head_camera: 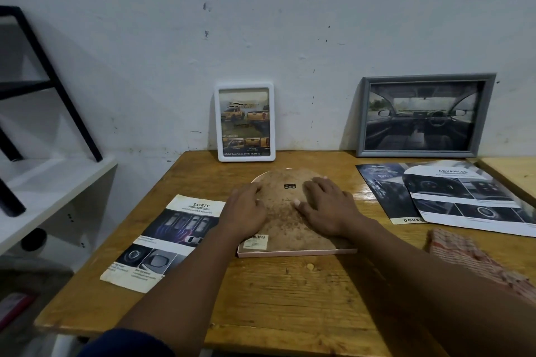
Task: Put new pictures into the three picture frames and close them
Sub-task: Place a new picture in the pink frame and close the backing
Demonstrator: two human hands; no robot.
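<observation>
Two bare hands lie on the back of the arched frame point(295, 253), which rests face down on the wooden table point(290, 304). The left hand point(246, 209) covers the left side and the right hand point(326, 206) the right. Both have their fingers laid out flat and spread on the board, pressing down and curled round nothing.

Between the hands shows the brown, speckled backing board point(285, 222), rounded at the far end and straight at the near edge, set inside a pale pink rim. A small black hanger clip point(290, 186) sits just past the fingertips. A white barcode label point(256, 241) lies under the left wrist, at the near left corner. What the frame holds cannot be seen from this side.

Beyond the hands, two frames lean upright against the wall point(261, 23):
- White frame point(246, 156), straight ahead of the left hand, holds a picture of yellow pickup trucks point(245, 119).
- Grey frame point(417, 152), far to the right of the right hand, holds a car-interior picture point(420, 116).

Just left of the left forearm lies a SAFETY leaflet point(168, 240). Right of the right hand, an ADVANCED sheet point(470, 197) overlaps a dark leaflet point(380, 185). Nearer, beside the right forearm, lies a checked cloth point(475, 258).
</observation>
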